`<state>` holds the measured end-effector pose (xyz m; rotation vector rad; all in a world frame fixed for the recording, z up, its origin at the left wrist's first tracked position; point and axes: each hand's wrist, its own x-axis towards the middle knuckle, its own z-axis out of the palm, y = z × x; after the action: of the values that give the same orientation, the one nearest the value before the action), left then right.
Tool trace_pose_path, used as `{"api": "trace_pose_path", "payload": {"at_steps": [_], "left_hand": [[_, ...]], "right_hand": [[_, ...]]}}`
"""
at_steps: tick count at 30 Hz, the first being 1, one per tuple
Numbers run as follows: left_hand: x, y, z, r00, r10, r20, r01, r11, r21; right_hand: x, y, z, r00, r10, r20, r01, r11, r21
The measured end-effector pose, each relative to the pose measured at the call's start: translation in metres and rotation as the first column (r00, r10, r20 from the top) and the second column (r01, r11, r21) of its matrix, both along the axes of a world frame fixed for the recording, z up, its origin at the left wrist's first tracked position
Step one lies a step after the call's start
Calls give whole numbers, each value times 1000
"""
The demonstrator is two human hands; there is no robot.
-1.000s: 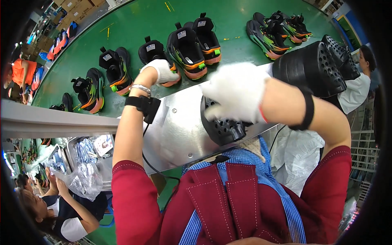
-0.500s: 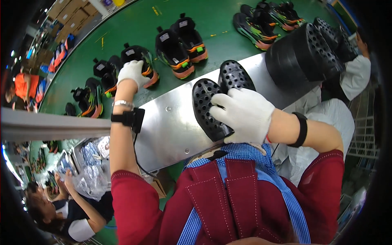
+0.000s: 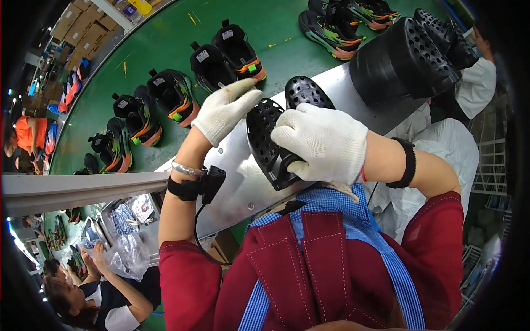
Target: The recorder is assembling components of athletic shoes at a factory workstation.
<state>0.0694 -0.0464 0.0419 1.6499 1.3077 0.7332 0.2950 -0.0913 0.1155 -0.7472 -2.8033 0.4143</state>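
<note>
My right hand (image 3: 323, 146), in a white knit glove, has its fingers curled around the lower end of a black perforated shoe form (image 3: 264, 135) tilted over the metal ledge. Just beyond it lies a second black perforated shoe form (image 3: 306, 92), partly covered by my hand. My left hand (image 3: 229, 110), also gloved, is held above the ledge's far edge with its fingers stretched out and nothing in them. It is between the near shoe form and a pair of black sneakers (image 3: 212, 66), hiding part of the nearer one.
More black sneakers with orange and green soles (image 3: 171, 96) stand along the green conveyor (image 3: 265, 22). Nested black perforated forms (image 3: 386, 66) lie on the metal ledge (image 3: 221, 190) at the right. A white beam (image 3: 83, 190) juts in at left. Co-workers (image 3: 105, 292) are nearby.
My left hand has left the sneaker on the conveyor and come right, close to the shoe forms. The right hand has tightened around the near form, which has shifted slightly left.
</note>
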Motion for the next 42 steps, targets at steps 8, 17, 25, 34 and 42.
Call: {"api": "trace_pose_path", "payload": {"at_steps": [8,17,25,34,42], "left_hand": [[-11,-4,24,958,110,264,-41,966,-256],[-9,2,45,307,425,852,137,866,-481],[-6,-6,59,94,222,970,134,963,-234],[-7,10,69,353,191,916,-510,860,17],[-28,42,65,397,268,878,-670,738,78]], "right_hand": [[5,6,20,973,-152,-171,162,986,47],[-11,9,35,947,-49,-317,146,946,290],[-21,24,31,936,-2,-351,109,952,285],[-50,46,26,933,-227,-279,234,972,-11],[-73,48,32,944,-234,-234,246,969,24]]}}
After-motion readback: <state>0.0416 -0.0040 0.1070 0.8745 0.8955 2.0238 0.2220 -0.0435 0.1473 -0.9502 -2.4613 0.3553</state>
